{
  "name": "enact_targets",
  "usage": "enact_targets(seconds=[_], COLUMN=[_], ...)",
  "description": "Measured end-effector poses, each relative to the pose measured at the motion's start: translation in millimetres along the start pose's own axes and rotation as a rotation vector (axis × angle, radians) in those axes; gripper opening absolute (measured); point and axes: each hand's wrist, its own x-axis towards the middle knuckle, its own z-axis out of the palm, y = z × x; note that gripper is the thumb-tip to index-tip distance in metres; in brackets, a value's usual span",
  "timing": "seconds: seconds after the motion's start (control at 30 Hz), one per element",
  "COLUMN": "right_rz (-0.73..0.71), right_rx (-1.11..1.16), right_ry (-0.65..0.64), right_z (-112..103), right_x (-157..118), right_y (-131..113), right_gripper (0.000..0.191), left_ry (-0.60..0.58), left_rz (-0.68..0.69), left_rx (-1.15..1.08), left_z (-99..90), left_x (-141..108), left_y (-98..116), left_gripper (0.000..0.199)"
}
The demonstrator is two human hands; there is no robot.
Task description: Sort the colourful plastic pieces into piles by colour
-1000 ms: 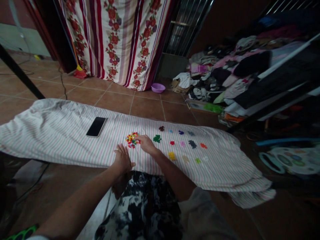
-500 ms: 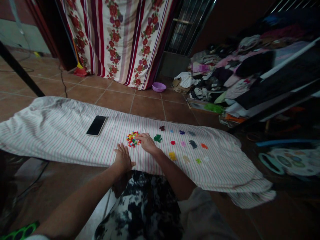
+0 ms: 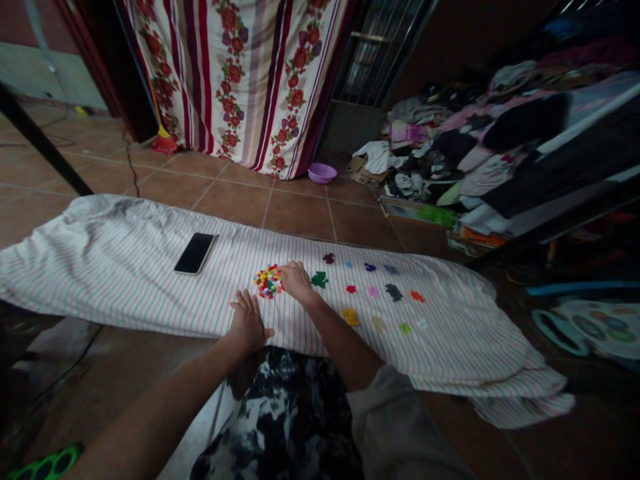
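Several small single-colour piles sit on the striped cloth [image 3: 125,267], spaced apart, probably so the colours don't mix. Dark green [image 3: 319,279] is nearest the mixed heap of little pieces [image 3: 269,281], with brown [image 3: 328,258], red [image 3: 351,289], yellow [image 3: 351,317] and others further right.

The right hand [image 3: 296,279] is at the heap's right edge, fingers bunched fairly narrow and pointing into it, which looks handy for picking at tiny bits. Can't tell if there's actually a piece between the fingertips, they're too small and blurry tbh.

The left hand [image 3: 246,321] is empty as far as it shows, fingers a bit spread, resting on the cloth just below the heap. My guess is it steadies the fabric or props the person up. Phone [image 3: 195,254] lies flat off to the left, well clear of the pieces.
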Motion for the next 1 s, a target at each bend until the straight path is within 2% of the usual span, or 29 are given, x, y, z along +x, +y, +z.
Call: enact_targets(seconds=[0.33, 0.63, 0.83, 1.0], right_rz=[-0.026, -0.050, -0.013, 0.029], right_rx=[-0.038, -0.053, -0.056, -0.032], right_ry=[0.003, -0.051, -0.083, -0.094], right_z=[-2, -8, -11, -9], right_x=[6, 10, 12, 14], right_y=[-5, -9, -15, -19], right_gripper=[0.026, 0.020, 0.019, 0.019], left_ry=[0.005, -0.008, -0.027, -0.019], left_rz=[-0.006, 0.000, -0.007, -0.008], left_rx=[0.033, 0.017, 0.023, 0.027], left_z=[5.9, 0.6, -6.0, -3.1], left_x=[4, 1, -1, 1], left_y=[2, 1, 1, 1], left_gripper=[0.090, 0.089, 0.088, 0.088])
